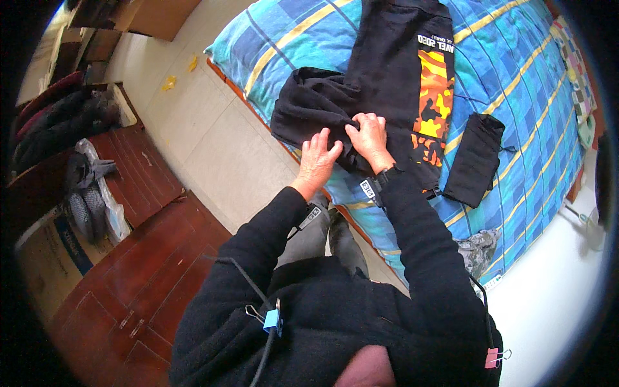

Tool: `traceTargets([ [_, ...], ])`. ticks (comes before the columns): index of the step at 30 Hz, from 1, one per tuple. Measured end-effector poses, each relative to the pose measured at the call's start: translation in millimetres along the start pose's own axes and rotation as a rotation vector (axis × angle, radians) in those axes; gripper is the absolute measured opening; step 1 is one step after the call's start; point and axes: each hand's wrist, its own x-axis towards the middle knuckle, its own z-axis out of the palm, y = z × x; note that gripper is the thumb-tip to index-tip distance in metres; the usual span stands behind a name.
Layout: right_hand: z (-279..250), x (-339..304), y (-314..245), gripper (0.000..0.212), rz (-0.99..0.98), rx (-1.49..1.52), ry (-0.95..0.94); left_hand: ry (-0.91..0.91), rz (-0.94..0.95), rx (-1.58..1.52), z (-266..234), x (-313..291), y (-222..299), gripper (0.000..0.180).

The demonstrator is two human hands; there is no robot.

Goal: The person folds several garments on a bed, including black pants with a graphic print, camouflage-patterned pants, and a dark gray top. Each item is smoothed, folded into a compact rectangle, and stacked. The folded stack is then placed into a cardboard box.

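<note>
A black garment [387, 77] with an orange, yellow and black camouflage panel [433, 97] lies spread on the bed, its left part bunched in loose folds. Over the near edge of those folds is my left hand [316, 162], with thumb and fingers apart and the fingertips against the cloth. Just to its right, my right hand [372, 140] pinches a fold of the same fabric between thumb and fingers. Whether the garment is trousers or a top I cannot tell, as its far end runs out of view.
A folded black cloth bundle [474, 160] lies on the blue plaid bedding [516, 77], right of the garment. Near the bed's front right corner is a crumpled camouflage-patterned item [480, 250]. Dark red wooden furniture [138, 303] stands at left, with clothes [61, 122] piled beyond it.
</note>
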Motion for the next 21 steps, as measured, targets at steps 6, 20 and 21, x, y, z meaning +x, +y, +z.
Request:
traceTargets([
  [6,-17,8,-10,0.047,-0.142,0.143,-0.289,-0.077,-0.059,-0.02,3,-8,-2,0.03],
  [20,26,44,-60,0.015,-0.427,-0.145,0.039,0.065,-0.118,-0.127,27,-7,12,0.03],
  [21,28,48,-58,0.014,-0.411,-0.1,0.056,0.079,-0.123,-0.101,26,-6,12,0.029],
])
